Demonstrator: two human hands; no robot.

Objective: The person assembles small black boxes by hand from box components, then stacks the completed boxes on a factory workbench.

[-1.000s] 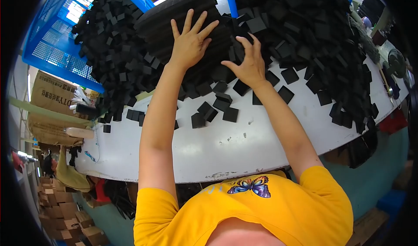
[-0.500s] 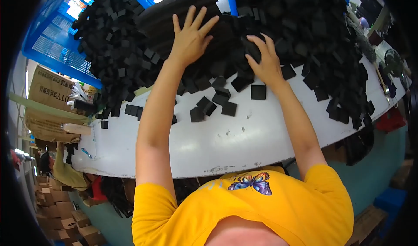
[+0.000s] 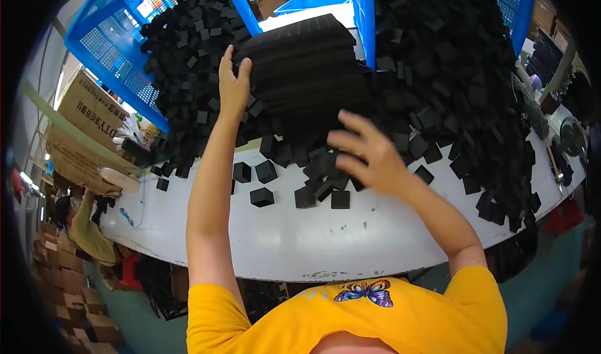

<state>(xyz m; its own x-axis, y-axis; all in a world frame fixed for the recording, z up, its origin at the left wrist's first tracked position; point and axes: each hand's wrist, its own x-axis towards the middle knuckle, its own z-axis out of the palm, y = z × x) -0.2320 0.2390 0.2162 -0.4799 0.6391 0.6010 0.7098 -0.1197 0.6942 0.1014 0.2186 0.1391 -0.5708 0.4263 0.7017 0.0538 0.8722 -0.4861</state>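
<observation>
Left hand (image 3: 234,88) moved to side of black stack (image 3: 307,72), fingers open; right hand (image 3: 374,160) blurred, fingers parted, contact unclear

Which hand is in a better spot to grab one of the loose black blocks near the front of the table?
Probably the right hand. It's open and close to the loose blocks. The left hand is farther from them, up beside the big black stack.
</observation>
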